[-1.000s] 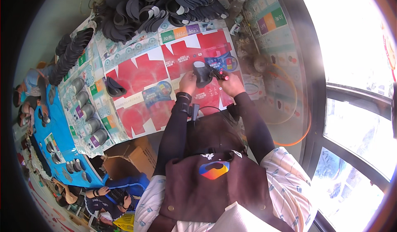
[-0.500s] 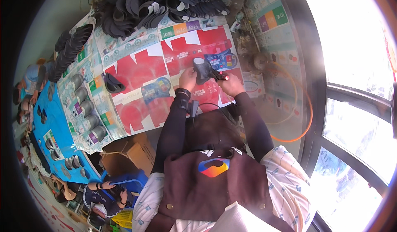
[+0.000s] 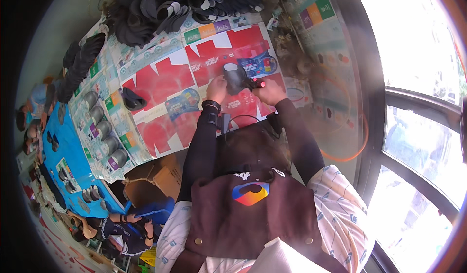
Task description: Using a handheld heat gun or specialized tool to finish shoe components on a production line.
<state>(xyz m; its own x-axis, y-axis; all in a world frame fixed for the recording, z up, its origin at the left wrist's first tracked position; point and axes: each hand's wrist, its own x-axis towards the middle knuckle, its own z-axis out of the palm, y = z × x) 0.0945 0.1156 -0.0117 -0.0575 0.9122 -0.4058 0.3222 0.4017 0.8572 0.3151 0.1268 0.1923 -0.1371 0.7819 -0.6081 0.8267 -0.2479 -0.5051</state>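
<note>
My left hand grips the left edge of a dark grey, curved pad-like piece with a pale patch at its upper end. The piece is held over the red printed sheets on the table. My right hand is closed round a small dark tool with red ends, its front close against the piece's right side. Whether the two touch is too small to tell. To the left, a second dark curved piece lies on the red sheet.
Heaps of dark curved pieces cover the table's far edge. A row of grey rounded pieces lies at its left. An orange hose loops at my right, near the window frame. A cardboard box stands below the table; co-workers are at the left.
Both hands, with the piece and the tool, have shifted slightly in the picture, along with the whole view. The piece has turned a little, and its pale end shows rounder.
</note>
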